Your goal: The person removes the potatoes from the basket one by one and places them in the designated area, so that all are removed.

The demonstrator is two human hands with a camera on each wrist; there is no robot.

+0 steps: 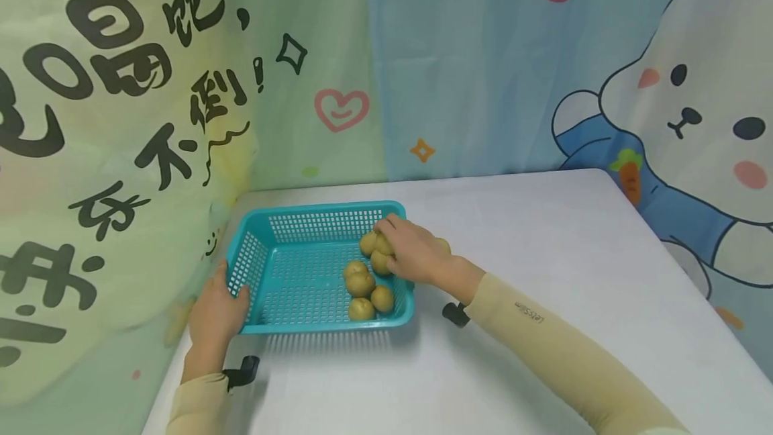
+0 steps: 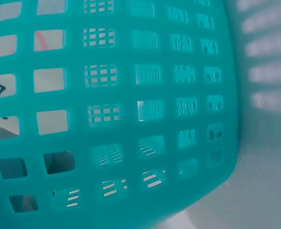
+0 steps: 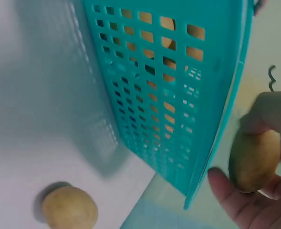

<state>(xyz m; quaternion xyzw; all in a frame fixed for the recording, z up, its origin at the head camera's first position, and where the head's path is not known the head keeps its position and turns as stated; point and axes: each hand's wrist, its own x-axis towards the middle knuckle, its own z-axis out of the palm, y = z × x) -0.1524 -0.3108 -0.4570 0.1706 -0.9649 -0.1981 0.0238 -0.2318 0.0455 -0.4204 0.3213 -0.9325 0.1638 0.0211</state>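
Observation:
A turquoise plastic basket (image 1: pixel 320 324) stands on the table, its mesh wall (image 2: pixel 121 90) filling most of the left wrist view. My left hand (image 1: pixel 219 307) holds its left side, thumb near the front corner. My right hand (image 1: pixel 417 250) is over the basket's right rim and grips a potato (image 3: pixel 254 160), which the right wrist view shows between thumb and fingers. Several potatoes (image 1: pixel 359 284) lie along the right end inside. Beyond my right hand, another potato (image 1: pixel 443 245) rests on the table outside the basket, mostly hidden in the head view.
The white table (image 1: pixel 519 233) extends to the right of the basket. A printed curtain (image 1: pixel 471 72) with a cartoon figure and lettering hangs behind and along the left. Small black wrist devices (image 1: pixel 241 372) sit at both wrists.

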